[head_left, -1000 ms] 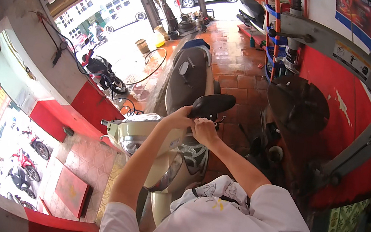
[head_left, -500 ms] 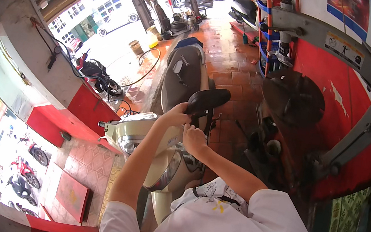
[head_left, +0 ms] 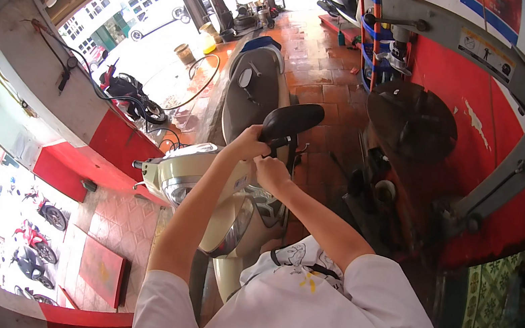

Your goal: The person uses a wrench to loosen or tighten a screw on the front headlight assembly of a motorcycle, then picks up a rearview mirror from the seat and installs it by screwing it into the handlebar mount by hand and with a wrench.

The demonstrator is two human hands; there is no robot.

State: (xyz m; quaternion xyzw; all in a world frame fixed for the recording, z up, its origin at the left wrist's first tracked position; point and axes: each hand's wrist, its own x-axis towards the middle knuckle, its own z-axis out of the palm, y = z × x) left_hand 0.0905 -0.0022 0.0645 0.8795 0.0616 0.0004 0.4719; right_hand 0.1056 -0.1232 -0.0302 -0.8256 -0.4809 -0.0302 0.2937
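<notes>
A black scooter mirror (head_left: 292, 121) stands above the handlebar of a cream scooter (head_left: 220, 181). My left hand (head_left: 248, 143) is closed around the mirror's near left end, at the base of its housing. Just below, my right hand (head_left: 272, 174) is closed beside the mirror's stem and handlebar. Its fingertips are partly hidden, so what they pinch does not show. On the scooter's dark seat (head_left: 255, 88) lie a small mirror (head_left: 245, 78) with a light face and a thin metal tool (head_left: 255, 68).
To the right stand a tyre-changing machine with a round turntable (head_left: 410, 128) and a bent grey arm (head_left: 515, 154). A low red-and-white wall (head_left: 125, 150) runs along the left. A dark motorbike (head_left: 127, 93) and a bucket (head_left: 184, 53) are farther off.
The view has shifted a little, so the surroundings sit slightly higher and more to the left. Both hands stay at the mirror, with little change in grip.
</notes>
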